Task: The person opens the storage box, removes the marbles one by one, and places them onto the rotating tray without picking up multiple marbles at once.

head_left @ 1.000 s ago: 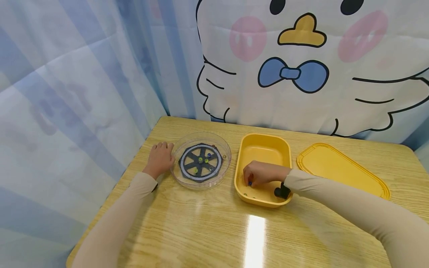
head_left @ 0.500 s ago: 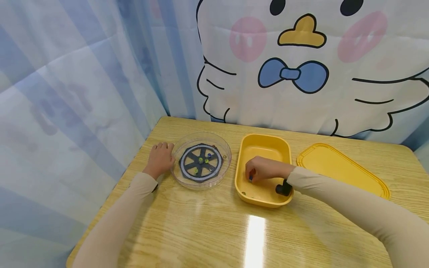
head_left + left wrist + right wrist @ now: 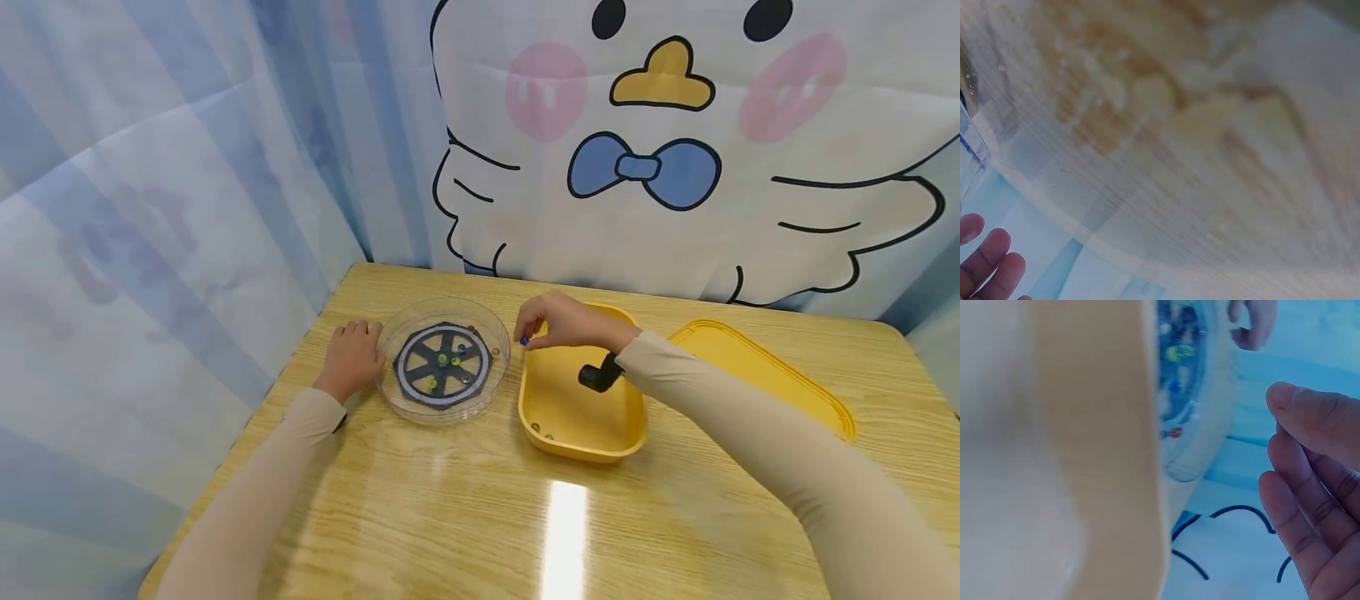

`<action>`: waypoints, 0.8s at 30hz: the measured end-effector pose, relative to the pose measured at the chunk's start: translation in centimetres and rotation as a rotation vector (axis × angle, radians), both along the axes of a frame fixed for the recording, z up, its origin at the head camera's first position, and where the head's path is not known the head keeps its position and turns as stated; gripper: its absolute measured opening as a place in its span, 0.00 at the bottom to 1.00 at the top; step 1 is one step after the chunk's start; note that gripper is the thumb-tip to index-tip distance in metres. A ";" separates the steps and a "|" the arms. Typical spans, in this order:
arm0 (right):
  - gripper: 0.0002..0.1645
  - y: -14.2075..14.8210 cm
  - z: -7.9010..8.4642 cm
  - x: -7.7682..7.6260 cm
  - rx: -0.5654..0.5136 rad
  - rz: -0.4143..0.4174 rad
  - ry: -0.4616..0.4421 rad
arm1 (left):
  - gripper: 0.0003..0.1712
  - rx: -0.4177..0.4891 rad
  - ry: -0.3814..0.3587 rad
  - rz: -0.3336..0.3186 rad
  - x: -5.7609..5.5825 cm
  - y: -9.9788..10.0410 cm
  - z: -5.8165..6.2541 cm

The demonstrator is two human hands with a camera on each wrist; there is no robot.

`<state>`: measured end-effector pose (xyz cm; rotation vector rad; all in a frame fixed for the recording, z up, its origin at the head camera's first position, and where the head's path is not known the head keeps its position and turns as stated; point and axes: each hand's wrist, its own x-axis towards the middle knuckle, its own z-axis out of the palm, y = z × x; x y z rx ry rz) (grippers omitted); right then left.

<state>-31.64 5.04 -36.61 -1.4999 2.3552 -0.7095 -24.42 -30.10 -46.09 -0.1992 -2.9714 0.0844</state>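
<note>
In the head view my right hand (image 3: 561,320) pinches a small blue marble (image 3: 524,341) between thumb and fingertips, above the left rim of a yellow tub (image 3: 585,392). Thumb and fingers (image 3: 1297,456) come together in the right wrist view, where the marble does not show. My left hand (image 3: 350,361) rests on the table against the left side of a clear round dish (image 3: 480,408), its fingers loosely bent. Several coloured marbles lie in the dish, among them a blue one (image 3: 462,349) and a green one (image 3: 432,383), over a dark wheel-like shape (image 3: 412,385).
Two small green marbles (image 3: 536,427) remain visible near the tub's front left corner. A yellow lid (image 3: 757,367) lies flat on the wooden table (image 3: 450,508), right of the tub. Behind the table hangs a printed curtain (image 3: 510,200).
My right hand has risen from inside the tub and moved left and back to its rim, carrying the blue marble. The left hand stays beside the dish. The head view has shifted slightly.
</note>
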 end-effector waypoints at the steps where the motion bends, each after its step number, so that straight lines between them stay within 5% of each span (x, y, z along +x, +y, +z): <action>1: 0.08 -0.7 0.2 -0.2 0.000 -0.014 0.004 | 0.20 0.000 0.002 -0.001 0.0 -0.1 0.0; 13: 0.08 -8.1 -0.9 -2.9 -0.015 -0.077 -0.088 | 0.20 -0.020 0.014 -0.008 -0.3 -0.2 -0.1; 24: 0.09 -12.1 -3.8 -4.4 0.033 -0.137 -0.162 | 0.18 -0.030 0.028 -0.008 -0.2 -0.3 -0.3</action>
